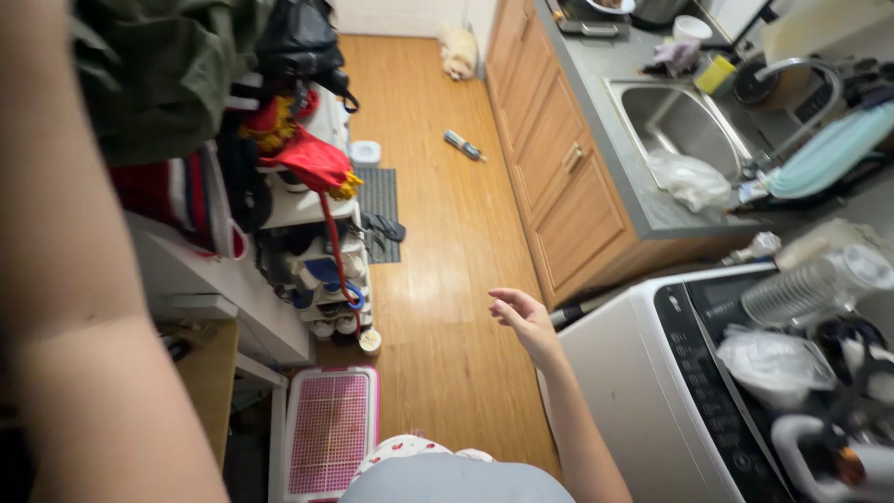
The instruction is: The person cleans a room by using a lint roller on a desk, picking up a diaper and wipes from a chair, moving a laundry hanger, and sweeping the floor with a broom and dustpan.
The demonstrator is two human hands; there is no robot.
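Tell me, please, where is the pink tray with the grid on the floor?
In the head view, the pink tray lies at the bottom, left of centre, on the wooden floor below the shoe rack, across from the open right hand.

The right hand (521,317) is bare, with no ring, watch or glove, and the forearm behind it carries no sleeve as far as the frame's bottom edge. The left arm (84,307) is a blurred bare forearm, also sleeveless; its hand is out of view. Left of the right forearm shows a plain grey top (456,480) and white cloth with small red print (400,449).
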